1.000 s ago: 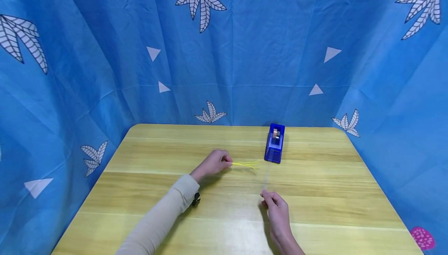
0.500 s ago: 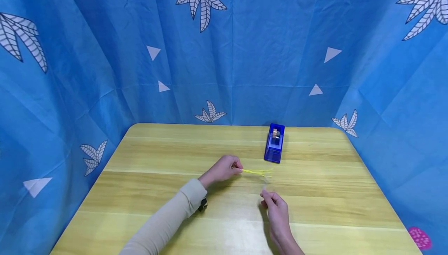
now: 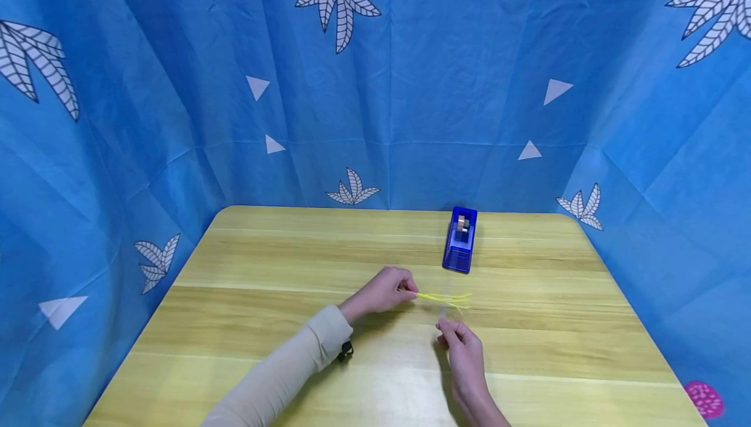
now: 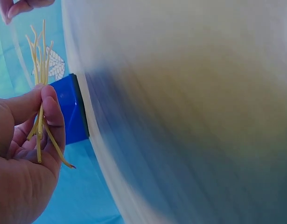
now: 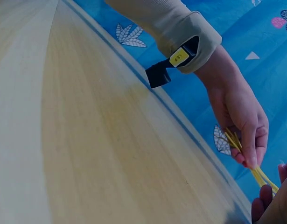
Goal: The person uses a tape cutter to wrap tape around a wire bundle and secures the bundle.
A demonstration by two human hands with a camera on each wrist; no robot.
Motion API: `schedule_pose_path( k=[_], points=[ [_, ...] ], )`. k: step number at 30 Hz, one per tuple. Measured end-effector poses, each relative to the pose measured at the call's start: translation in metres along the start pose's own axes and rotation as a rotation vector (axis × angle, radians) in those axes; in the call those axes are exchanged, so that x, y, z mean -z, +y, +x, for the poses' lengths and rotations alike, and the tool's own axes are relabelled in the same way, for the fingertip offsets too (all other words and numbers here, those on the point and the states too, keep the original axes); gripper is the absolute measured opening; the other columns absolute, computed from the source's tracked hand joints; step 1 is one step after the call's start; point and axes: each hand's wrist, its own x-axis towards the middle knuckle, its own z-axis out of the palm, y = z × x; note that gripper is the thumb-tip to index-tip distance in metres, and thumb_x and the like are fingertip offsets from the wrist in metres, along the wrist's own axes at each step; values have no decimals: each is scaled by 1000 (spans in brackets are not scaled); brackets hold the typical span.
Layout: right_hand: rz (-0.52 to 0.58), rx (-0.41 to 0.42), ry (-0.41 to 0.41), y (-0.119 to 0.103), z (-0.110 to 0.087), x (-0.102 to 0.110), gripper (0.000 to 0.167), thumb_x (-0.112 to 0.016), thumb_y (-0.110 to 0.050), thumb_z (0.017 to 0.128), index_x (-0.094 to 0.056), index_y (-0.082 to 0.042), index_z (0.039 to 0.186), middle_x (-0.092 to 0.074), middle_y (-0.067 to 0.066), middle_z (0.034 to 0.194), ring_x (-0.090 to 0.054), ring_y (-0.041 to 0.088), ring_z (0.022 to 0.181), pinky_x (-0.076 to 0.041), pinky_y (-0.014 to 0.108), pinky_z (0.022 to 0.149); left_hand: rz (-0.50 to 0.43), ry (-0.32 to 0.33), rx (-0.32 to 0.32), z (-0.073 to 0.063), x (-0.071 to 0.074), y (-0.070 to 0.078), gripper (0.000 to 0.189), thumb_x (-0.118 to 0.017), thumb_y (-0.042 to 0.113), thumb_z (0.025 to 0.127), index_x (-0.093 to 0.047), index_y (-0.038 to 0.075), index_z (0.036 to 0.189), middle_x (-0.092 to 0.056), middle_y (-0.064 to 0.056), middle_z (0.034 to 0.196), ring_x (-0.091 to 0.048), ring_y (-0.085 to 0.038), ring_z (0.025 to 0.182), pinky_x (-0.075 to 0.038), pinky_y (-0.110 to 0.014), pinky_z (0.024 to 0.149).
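Observation:
My left hand (image 3: pixel 387 289) pinches a bundle of thin yellow wires (image 3: pixel 440 297) between thumb and fingers, their loose ends fanning out to the right. In the left wrist view the wires (image 4: pixel 43 65) stick out on both sides of the grip. My right hand (image 3: pixel 465 352), nearer the front of the table, pinches the end of a clear tape strip (image 4: pixel 21 56). That strip runs back toward a blue tape dispenser (image 3: pixel 459 241). In the head view the wire ends cross over the strip; whether they touch it I cannot tell.
The wooden table (image 3: pixel 557 323) has its back edge against a blue curtain (image 3: pixel 446 88) with leaf prints, which also hangs at both sides. A small black device (image 5: pixel 178 60) is strapped at the left cuff.
My left hand has moved right and toward the front with the yellow wires, bringing their ends over the tape strip. The right hand and the dispenser have stayed in place.

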Motion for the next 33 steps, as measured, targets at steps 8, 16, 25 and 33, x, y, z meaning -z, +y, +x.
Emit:
schedule_pose_path(
  k=[8,16,25,33],
  points=[
    [6,-4,0,1,1,0,21,-61,-21,106,-70,-4,96,-61,-3,89,-58,11,85,-48,23,81,-22,-12,-2,-4,-5,8,4,-72,10,98,-73,8,95,-73,2,90,-64,-3,79,-56,-19,74],
    [3,-3,2,1,1,0,22,-62,-21,105,-70,-4,95,-60,-4,83,-57,11,83,-47,23,80,-10,-20,-31,-5,-10,13,6,-74,10,95,-73,5,95,-75,0,90,-64,-2,80,-54,-18,77],
    [13,9,2,1,-1,-1,21,-63,-20,104,-71,-3,94,-60,-4,84,-57,9,82,-48,22,80,-15,-40,-9,-7,-16,20,7,-73,13,97,-73,6,96,-75,1,88,-67,-6,77,-55,-17,73],
    [23,22,3,-1,-2,-2,24,-66,-22,103,-70,-2,90,-61,-5,87,-57,10,82,-48,22,78,8,-56,-14,-9,-18,24,5,-73,12,97,-74,7,97,-74,3,88,-66,-5,75,-55,-16,71]
  ],
)
